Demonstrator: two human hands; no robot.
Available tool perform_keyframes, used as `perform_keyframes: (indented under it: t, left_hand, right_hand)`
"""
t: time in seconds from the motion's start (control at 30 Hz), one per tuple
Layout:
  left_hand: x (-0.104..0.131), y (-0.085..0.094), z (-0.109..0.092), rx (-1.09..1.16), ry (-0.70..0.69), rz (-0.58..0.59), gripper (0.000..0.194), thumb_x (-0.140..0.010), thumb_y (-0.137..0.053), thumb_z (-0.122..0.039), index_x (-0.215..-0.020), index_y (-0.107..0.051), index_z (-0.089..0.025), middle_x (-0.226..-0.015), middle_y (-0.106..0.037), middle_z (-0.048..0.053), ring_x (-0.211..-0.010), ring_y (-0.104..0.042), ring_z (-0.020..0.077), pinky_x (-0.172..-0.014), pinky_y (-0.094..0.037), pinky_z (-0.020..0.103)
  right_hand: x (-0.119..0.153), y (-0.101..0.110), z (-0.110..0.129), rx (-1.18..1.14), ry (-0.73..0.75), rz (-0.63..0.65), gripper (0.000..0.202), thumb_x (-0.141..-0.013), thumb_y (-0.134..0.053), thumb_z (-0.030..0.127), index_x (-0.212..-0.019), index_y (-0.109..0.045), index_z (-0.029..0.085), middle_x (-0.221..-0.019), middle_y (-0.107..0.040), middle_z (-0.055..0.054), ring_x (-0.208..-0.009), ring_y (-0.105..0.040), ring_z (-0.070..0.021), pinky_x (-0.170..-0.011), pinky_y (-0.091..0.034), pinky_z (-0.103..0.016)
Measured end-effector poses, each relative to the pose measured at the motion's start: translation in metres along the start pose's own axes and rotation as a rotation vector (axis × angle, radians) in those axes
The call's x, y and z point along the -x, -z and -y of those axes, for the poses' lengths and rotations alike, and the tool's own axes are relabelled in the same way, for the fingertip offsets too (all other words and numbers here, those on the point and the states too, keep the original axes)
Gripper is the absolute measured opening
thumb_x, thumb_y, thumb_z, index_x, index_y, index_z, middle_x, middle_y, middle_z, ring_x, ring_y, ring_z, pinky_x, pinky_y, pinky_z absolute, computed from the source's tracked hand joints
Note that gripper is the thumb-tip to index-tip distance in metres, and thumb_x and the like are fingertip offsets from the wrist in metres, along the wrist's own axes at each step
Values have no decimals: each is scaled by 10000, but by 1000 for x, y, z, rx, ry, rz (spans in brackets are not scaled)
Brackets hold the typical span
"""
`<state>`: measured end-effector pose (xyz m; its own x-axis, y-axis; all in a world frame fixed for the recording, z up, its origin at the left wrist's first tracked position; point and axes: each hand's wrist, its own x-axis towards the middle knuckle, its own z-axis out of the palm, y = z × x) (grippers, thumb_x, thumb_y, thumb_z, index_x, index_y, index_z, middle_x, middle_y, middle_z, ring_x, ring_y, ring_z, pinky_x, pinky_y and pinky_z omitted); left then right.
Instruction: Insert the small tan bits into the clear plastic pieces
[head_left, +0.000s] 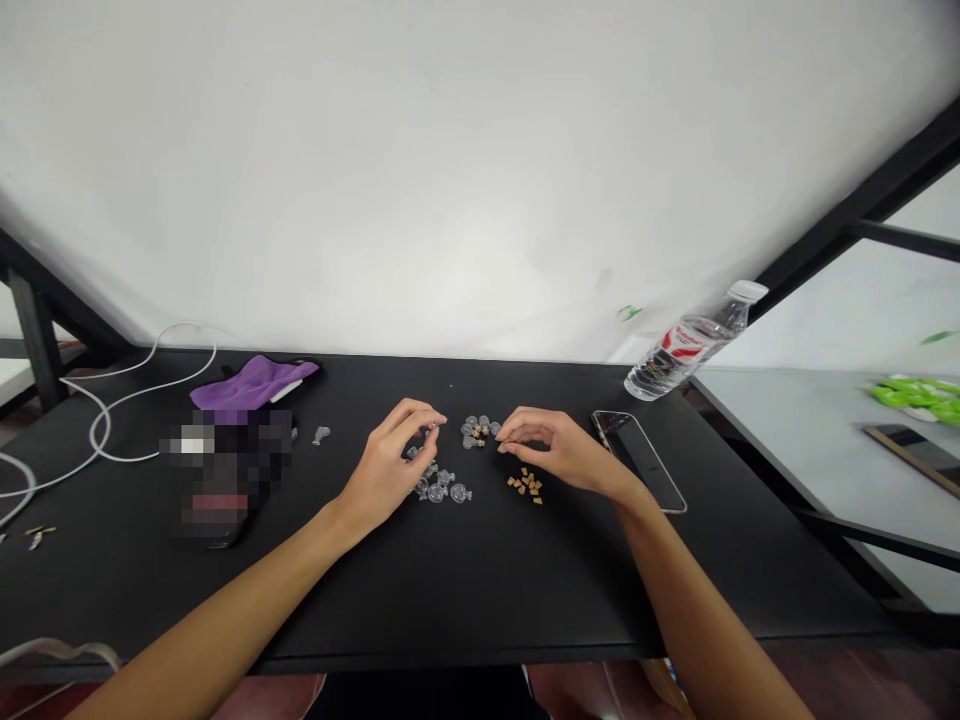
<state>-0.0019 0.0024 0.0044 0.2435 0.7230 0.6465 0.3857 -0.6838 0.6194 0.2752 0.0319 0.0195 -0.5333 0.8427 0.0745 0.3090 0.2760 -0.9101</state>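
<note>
The left hand (386, 458) pinches a clear vial (433, 427), the right hand (553, 443) a speck (502, 447) I can't identify. A phone (642, 462) lies beside that wrist, a water bottle (690, 347) beyond.

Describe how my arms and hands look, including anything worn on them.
Your left hand and right hand are both ungloved, with no ring visible. Both forearms are bare: no sleeve, watch or bracelet in view.

Wall (465, 190) bright, dimmer toward upper corners; pixelated patch (232, 485) at left.
</note>
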Motion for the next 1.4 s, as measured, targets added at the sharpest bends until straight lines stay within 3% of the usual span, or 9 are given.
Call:
perform_keyframes:
  t: [0.13, 0.27, 0.53, 0.7, 0.87, 1.07, 1.4]
  left_hand:
    - [1, -1, 1, 2, -3, 2, 245, -963, -561, -43, -1114, -662, -207, -1053, -620, 64, -840, -582, 140, -781, -512, 293]
    - [2, -1, 2, 4, -1, 8, 239, -963, -567, -48, -1113, -662, -208, -1056, -622, 62, -833, -582, 135, -760, -518, 277]
    - [2, -2, 1, 19, 15, 22, 210, -973, -575, -78, -1112, -662, -210, -1064, -633, 60, -813, -590, 128, -756, -530, 269]
    - [2, -1, -2, 37, 5, 35, 209, -979, -569, -84, -1118, -662, -209, -1078, -645, 68, -834, -605, 136, -780, -536, 277]
    - [2, -2, -3, 52, -26, 54, 199, -989, -564, -95, -1124, -660, -205, -1081, -658, 83, -875, -622, 153, -793, -541, 294]
    - [6, -9, -7, 110, -36, 114, 211, -994, -575, -111, -1166, -651, -206, -1083, -663, 85, -879, -652, 154, -799, -558, 295]
    - [8, -11, -11, 170, -35, 137, 206, -984, -607, -120, -1162, -661, -207, -1071, -681, 86, -865, -656, 156, -787, -572, 301]
  right_hand:
    - [-1, -4, 1, 40, -12, -23, 189, -953, -668, 372, -1010, -705, 195, -916, -753, -57, -895, -730, -207, -882, -575, -365]
    - [-4, -4, -1, 133, 66, -94, 187, -939, -680, 368, -984, -749, 200, -960, -733, -64, -869, -695, -199, -832, -578, -352]
    - [-5, -7, -3, -116, -49, -130, 281, -867, -760, 426, -988, -702, 180, -897, -780, -75, -876, -772, -228, -910, -618, -394]
    - [-7, -14, 3, -16, 78, -155, 217, -910, -726, 384, -1001, -725, 187, -1009, -767, -87, -966, -735, -229, -950, -587, -410]
    - [-8, -24, 9, -66, 170, -180, 187, -908, -739, 363, -994, -712, 199, -996, -716, -74, -923, -704, -208, -901, -584, -378]
    - [-9, -33, 14, -121, 200, -167, 138, -904, -756, 315, -974, -722, 201, -971, -712, -61, -923, -665, -197, -875, -542, -361]
    - [-10, -40, 13, -135, 187, -162, 185, -875, -791, 365, -938, -734, 201, -939, -735, -61, -916, -673, -209, -872, -536, -374]
